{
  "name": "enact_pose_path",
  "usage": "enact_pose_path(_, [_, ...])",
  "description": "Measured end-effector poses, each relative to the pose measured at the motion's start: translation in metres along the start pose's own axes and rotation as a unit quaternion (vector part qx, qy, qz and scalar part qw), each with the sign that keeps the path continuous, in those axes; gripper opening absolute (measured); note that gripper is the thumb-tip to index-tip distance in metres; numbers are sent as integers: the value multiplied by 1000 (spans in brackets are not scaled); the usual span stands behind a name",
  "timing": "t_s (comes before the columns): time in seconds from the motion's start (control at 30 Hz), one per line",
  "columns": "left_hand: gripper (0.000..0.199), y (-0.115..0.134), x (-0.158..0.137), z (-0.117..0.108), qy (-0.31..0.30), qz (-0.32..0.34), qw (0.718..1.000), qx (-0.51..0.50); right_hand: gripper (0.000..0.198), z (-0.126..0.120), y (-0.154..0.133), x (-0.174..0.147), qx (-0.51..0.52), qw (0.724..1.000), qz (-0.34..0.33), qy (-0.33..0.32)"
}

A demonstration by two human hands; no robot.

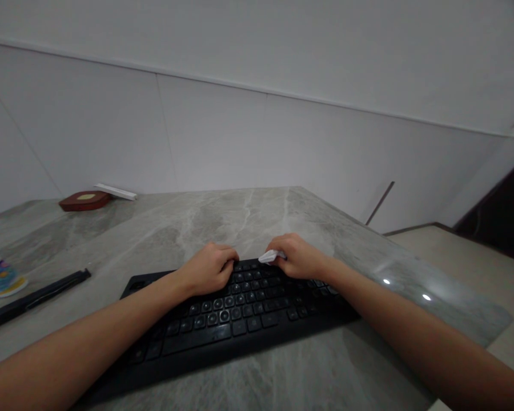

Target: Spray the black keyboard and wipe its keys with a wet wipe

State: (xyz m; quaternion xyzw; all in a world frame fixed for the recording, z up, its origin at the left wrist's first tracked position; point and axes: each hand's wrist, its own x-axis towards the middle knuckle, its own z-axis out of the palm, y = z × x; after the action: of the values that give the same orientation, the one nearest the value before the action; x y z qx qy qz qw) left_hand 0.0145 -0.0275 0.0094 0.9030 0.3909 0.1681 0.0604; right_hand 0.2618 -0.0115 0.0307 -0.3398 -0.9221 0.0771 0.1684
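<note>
A black keyboard [227,308] lies tilted across the marble-patterned table in front of me. My left hand [212,267] is closed on its far edge, thumb towards the keys and fingertips partly hidden behind the edge. In my right hand [297,257] a folded white tissue [270,257] is pinched between thumb and fingers, at the far edge of the keyboard. Both forearms cover parts of the keys at the left and right ends.
The grey table [223,220] meets a white wall [214,131]. At the left stand a colourful tub with a white lid [2,278] and a long black bar [38,298]. A reddish-brown box [84,201] and a white strip [116,192] lie at the back left.
</note>
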Motion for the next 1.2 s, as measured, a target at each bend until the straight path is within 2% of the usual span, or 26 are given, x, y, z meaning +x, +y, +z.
enact_pose_path(0.37, [28,0,1,1,-1,-1,1000,-8,30,7,-4,-3,3,998,-59,9])
enact_pose_path(0.9, [27,1,1,0,-4,2,1000,-3,33,14,-8,-4,-31,997,-61,28])
enact_pose_path(1.2, [27,0,3,1,0,5,1000,-3,37,17,-16,-1,-48,992,-111,33])
